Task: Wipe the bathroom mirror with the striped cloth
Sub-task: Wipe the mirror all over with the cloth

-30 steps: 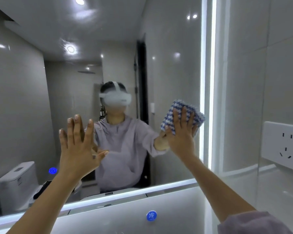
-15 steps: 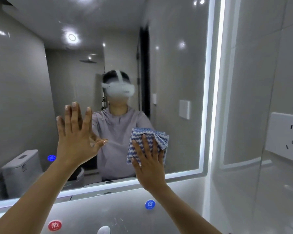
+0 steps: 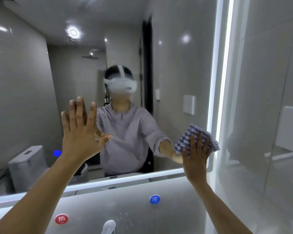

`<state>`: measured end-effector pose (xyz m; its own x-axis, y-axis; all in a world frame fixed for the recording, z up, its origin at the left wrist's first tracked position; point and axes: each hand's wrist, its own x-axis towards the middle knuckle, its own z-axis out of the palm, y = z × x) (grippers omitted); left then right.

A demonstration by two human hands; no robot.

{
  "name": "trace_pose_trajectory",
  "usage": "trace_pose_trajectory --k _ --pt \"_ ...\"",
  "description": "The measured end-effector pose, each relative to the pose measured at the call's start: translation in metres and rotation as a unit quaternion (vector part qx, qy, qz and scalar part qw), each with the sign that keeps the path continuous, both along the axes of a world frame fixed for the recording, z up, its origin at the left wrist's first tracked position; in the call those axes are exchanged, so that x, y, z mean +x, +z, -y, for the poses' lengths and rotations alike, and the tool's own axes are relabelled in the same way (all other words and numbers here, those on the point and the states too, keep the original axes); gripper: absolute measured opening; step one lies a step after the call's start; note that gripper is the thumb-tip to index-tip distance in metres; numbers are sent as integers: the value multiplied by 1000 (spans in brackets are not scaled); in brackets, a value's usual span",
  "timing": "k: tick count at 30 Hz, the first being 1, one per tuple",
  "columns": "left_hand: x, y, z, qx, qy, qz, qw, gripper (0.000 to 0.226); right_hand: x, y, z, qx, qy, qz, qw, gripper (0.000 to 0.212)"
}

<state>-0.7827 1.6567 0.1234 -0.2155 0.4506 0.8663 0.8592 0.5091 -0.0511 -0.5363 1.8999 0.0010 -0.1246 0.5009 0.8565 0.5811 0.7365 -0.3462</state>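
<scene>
The wiping step is under way. The right hand (image 3: 195, 159) is pressing the striped cloth (image 3: 187, 138) flat against the bathroom mirror (image 3: 176, 65), low in its right corner and just beside the lit border (image 3: 216, 81) that is running up the right side. The fingers are lying straight and spread over the cloth, pushing it rather than clutching it. The bunched fabric is sticking out above the fingertips and to either side, with its right corner overlapping the glowing strip. The heel of that hand is sitting at the bottom edge of the glass. The left hand (image 3: 79, 132) is holding nothing. It is lying open with fingers fanned, apparently braced on the glass left of centre, well apart from the cloth.

Judging by this, the lower right corner is getting covered, and the wide stretch above and to the left is looking like the next ground. The next move is calling for even pressure through the flat palm while sliding away from the corner, so the cloth is not slipping out from under the fingers — and the bracing hand is likely needing to shift off any patch due for wiping.
</scene>
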Motion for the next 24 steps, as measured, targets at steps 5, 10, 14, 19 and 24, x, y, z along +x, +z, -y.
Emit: trace_pose_trajectory --k 5,10,14,19,24 --pt "3 1 0 3 -3 6 1000 110 5 1 -6 -108 -18 -40 993 62" --pt "2 1 1 0 -6 2 1000 109 -7 2 2 -93 -49 -65 992 59" --pt "1 1 1 -9 -5 5 1000 108 -23 4 23 -71 -62 -114 989 94" --pt "0 1 0 -9 -6 7 1000 108 -45 -6 51 -79 -35 -117 989 82" --pt "-3 1 0 -12 -4 4 1000 109 -69 -44 84 -35 70 -11 997 65"
